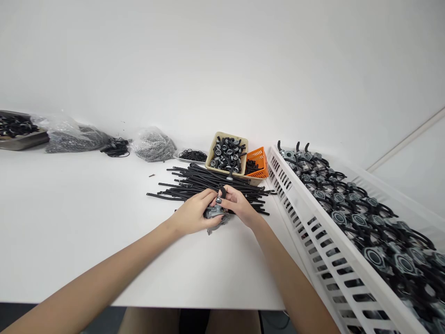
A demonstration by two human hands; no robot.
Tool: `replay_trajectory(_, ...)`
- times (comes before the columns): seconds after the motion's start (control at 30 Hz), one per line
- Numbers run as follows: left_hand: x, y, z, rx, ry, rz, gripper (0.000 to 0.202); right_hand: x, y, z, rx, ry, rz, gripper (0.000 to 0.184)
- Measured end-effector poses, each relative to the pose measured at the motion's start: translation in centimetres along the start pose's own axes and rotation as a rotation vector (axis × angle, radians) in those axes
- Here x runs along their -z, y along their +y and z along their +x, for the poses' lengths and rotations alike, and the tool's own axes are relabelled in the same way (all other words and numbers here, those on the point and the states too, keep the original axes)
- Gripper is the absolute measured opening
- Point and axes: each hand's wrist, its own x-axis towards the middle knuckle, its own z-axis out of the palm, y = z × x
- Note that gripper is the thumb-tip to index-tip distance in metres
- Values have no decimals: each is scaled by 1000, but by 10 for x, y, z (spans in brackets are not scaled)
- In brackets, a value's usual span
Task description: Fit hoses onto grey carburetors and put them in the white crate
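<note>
My left hand (194,213) is closed around a small grey metal fitting (214,214) just above the white table (86,222). My right hand (238,203) pinches a short black tube end (223,191) at the top of that fitting. Both hands meet in front of a pile of black tubes (208,183) lying flat on the table. Most of the fitting is hidden by my fingers.
A beige bin (212,153) of grey-black fittings and an orange basket (261,162) stand behind the pile. A long white slatted crate (313,218) of assembled parts runs along the right. Clear bags (73,134) of small parts, black rings (193,155) and a tray (21,139) sit at the back left.
</note>
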Motion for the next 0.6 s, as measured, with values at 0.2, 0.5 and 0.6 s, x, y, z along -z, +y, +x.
replay_trajectory(0.2, 0, 0, 0, -3, 0, 6, 29, -2, -2, -1, 8, 9, -3, 38)
replay_trajectory(0.5, 1, 2, 0, 7, -1, 3, 30, -4, -3, -1, 22, 36, -45, 35)
replay_trajectory(0.6, 1, 1, 0, 5, -5, 9, 31, -4, -2, 0, 25, 42, -53, 35)
